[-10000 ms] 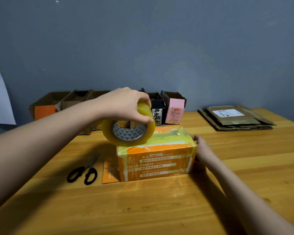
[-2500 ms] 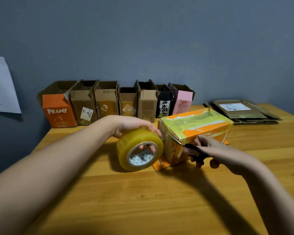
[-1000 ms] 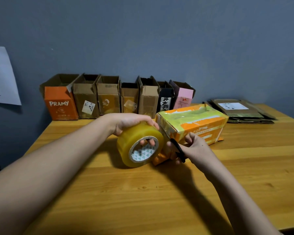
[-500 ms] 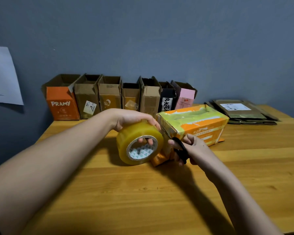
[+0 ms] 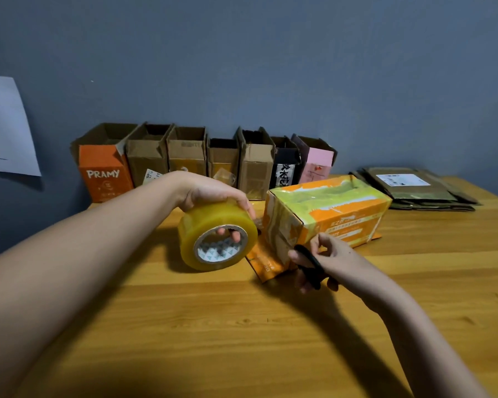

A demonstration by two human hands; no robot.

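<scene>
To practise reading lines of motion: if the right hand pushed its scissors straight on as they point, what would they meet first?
Probably the near end of the orange box, just ahead of the scissors in the right hand; the tape roll sits further left. Depth is uncertain.

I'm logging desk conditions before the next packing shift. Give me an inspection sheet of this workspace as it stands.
surface: wooden table; the box stands on it.
job's things: yellow tape roll beside the taped orange box; black scissors at the box's near end; orange flap lying under that end.
clutter: seven open cartons in a row at the back; flattened cardboard stack at back right.
grips: left hand grips the tape roll, fingers through its core; right hand holds the scissors.
cables: nothing seen.
surroundings: grey wall; paper sheet on it, left.
</scene>
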